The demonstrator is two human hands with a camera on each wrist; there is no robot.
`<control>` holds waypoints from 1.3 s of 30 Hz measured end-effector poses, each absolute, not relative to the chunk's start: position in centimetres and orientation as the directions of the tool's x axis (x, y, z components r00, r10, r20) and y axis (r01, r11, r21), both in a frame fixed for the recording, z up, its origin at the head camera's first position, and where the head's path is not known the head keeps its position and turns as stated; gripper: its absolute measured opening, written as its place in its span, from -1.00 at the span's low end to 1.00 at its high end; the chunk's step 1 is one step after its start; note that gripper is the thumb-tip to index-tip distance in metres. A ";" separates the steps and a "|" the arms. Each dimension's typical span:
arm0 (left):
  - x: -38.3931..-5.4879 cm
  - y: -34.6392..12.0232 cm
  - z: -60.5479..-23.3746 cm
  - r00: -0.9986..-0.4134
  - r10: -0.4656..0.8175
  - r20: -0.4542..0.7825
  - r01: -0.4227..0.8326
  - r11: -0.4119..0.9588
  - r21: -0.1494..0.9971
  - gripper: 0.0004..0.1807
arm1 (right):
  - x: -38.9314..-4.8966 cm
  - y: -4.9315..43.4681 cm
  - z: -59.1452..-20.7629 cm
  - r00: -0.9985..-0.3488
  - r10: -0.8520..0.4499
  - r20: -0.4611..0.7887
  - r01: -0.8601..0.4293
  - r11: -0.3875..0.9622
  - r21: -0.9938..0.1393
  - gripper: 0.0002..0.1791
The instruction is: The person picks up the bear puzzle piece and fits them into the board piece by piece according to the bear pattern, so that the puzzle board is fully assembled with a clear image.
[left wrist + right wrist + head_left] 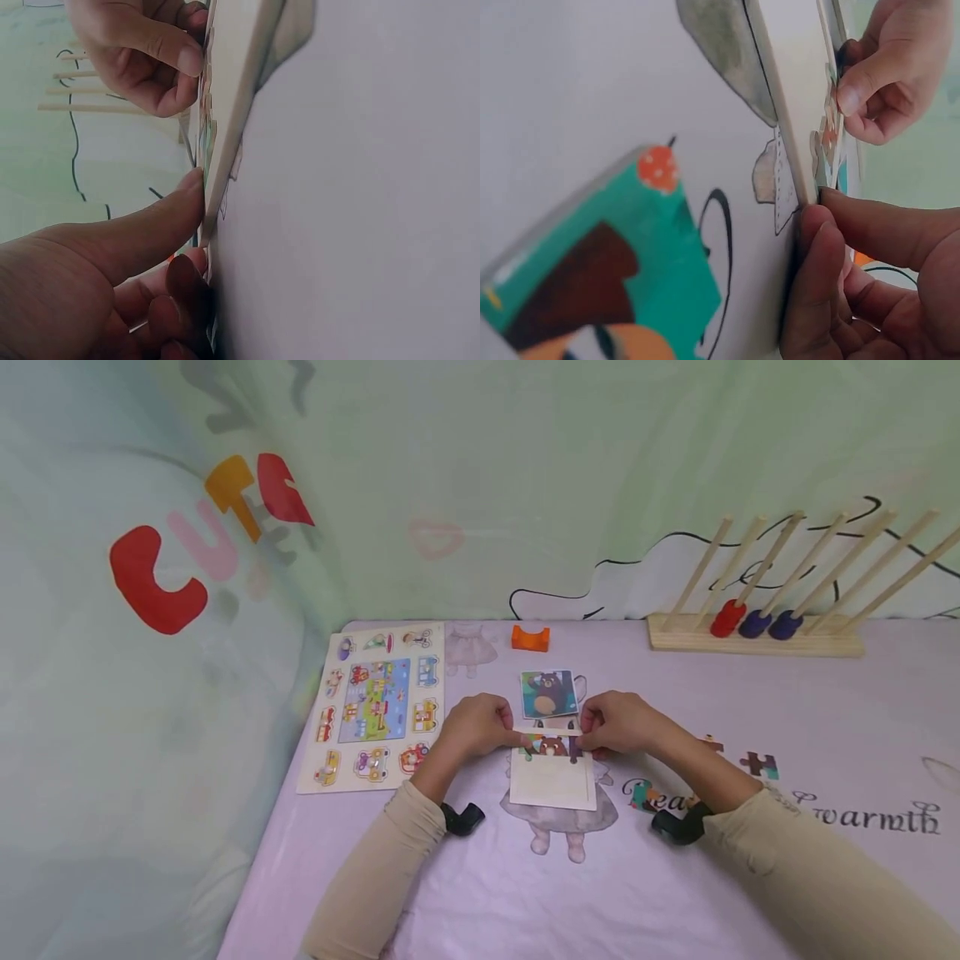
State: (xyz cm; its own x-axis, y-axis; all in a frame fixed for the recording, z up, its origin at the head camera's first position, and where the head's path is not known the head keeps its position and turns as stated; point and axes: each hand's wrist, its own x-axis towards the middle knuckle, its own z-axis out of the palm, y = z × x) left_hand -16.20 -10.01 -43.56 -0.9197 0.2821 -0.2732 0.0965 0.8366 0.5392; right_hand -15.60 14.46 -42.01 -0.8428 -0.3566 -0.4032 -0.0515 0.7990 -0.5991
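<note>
A small white puzzle board [553,787] lies before me, with joined bear pieces [553,746] along its upper part and bare tray below. My left hand [478,724] pinches its upper left corner; in the left wrist view the thumb [161,221] lies on the face, the fingers behind the edge. At the upper right corner my right hand [621,723] does likewise, its thumb [885,229] on top and curled fingers [817,277] at the edge. Just beyond the board is a bear picture card [549,693], partly overlapping the cloth's printed figure.
Loose puzzle pieces lie to the right, a dark one [761,765] and a green one [643,797] among them. At left is a vehicle peg puzzle [312,781]. An orange block [530,639] and a wooden rod stand [757,645] with red and blue rings sit along the back.
</note>
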 end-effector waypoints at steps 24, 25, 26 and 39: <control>-16.3 -10.1 -44.1 -0.927 0.268 -0.263 0.096 0.846 0.525 -0.57 | -15.0 17.9 -40.8 -0.862 -0.394 -0.318 -0.107 0.756 -0.646 -0.82; -16.3 -10.1 -44.1 -0.927 0.270 -0.262 0.099 0.847 0.523 -0.57 | -15.0 18.1 -40.7 -0.864 -0.393 -0.316 -0.110 0.758 -0.643 -0.81; -16.3 -10.1 -44.1 -0.926 0.271 -0.262 0.101 0.848 0.521 -0.57 | -15.0 18.4 -40.7 -0.865 -0.392 -0.313 -0.112 0.759 -0.641 -0.80; -16.3 -10.1 -43.8 -0.920 0.293 -0.260 0.118 0.840 0.530 -0.60 | -14.9 21.9 -40.7 -0.890 -0.357 -0.285 -0.150 0.818 -0.555 -0.77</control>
State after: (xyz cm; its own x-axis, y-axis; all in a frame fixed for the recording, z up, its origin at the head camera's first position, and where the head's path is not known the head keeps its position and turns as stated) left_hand -16.27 -10.07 -43.80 -0.9201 0.2932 -0.2599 0.1179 0.8398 0.5299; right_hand -14.87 21.90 -40.69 -0.8899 -0.3566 -0.2846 -0.1505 0.8182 -0.5549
